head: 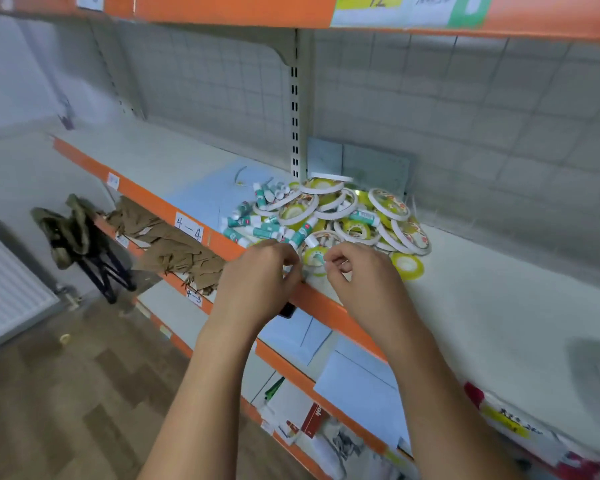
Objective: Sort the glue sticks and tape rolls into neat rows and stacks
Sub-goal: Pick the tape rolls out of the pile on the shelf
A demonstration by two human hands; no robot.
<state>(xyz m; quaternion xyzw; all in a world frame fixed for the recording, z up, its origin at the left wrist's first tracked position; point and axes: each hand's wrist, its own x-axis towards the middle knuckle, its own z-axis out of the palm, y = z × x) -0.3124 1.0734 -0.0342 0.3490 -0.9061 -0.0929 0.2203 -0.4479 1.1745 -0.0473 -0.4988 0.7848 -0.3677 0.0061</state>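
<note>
Task things: glue sticks and tape rolls, all in one mixed heap on the shelf; no row or stack formed yet.
Heap from hands: at 12 o'clock, just beyond the fingertips. Sticks mostly toward 11, rolls toward 1.
Left hand: on the orange shelf lip, fingers curled, tips at the heap's near edge.
Right hand: over the shelf, thumb and forefinger drawn together, pointing to 9 o'clock.
Grip state: fingers of both hands are bunched, but they cover whatever is under them. Cannot tell if either holds anything.
Nearest piece: yellow-cored roll lying flat between the two hands, touching or nearly touching the right fingertips.
Stray roll: lies flat, apart from the heap, at 3 o'clock of the right hand; right hand nearer.
Stick axes: mixed. Many run 10-to-4, a few 1-to-7; all lie on their sides.
Stick build: short smooth cylinders, white with teal wraps; likely to roll.
Roll build: thin flat rings, white rims, printed yellow faces; overlapping and tilted like shingles.
Shelf surface: pale, matt, flat.
Judgement: left hand suits the sticks, right hand the rolls.
</note>
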